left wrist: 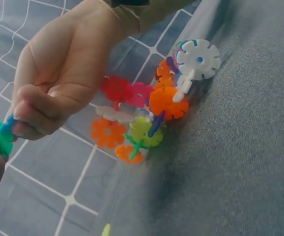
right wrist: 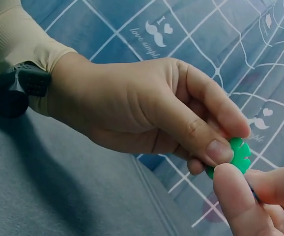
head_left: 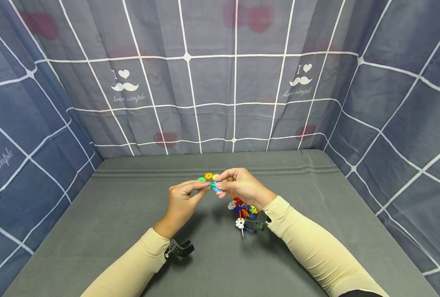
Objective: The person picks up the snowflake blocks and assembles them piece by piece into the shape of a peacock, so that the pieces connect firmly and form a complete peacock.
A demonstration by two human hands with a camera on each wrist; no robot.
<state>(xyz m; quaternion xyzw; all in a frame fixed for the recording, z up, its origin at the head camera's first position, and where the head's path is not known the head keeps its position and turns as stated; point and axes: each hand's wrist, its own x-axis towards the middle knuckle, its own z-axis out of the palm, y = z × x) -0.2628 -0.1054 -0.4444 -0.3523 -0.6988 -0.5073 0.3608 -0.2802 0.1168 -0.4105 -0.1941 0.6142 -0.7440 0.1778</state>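
My left hand [head_left: 184, 201] pinches a green notched snowflake disc [right wrist: 241, 155] between thumb and fingers. Facing it, my right hand [head_left: 244, 186] pinches a blue snowflake disc [left wrist: 7, 127]. The two discs meet edge to edge, raised above the table; fingers hide how far they are slotted together. Below the right hand and wrist lies a heap of joined or loose snowflake discs [head_left: 245, 211] in white, red, orange, blue and yellow. In the left wrist view this heap shows a white disc [left wrist: 210, 61] and an orange disc [left wrist: 168, 103] standing on edge.
Just beyond the hands are a green disc [head_left: 201, 179], an orange-yellow disc [head_left: 208, 175] and a pale yellow disc [head_left: 215, 176], partly behind the right fingers. Grey cloth covers the table [head_left: 123, 214]. Checked curtains [head_left: 212, 82] hang along the back and both sides.
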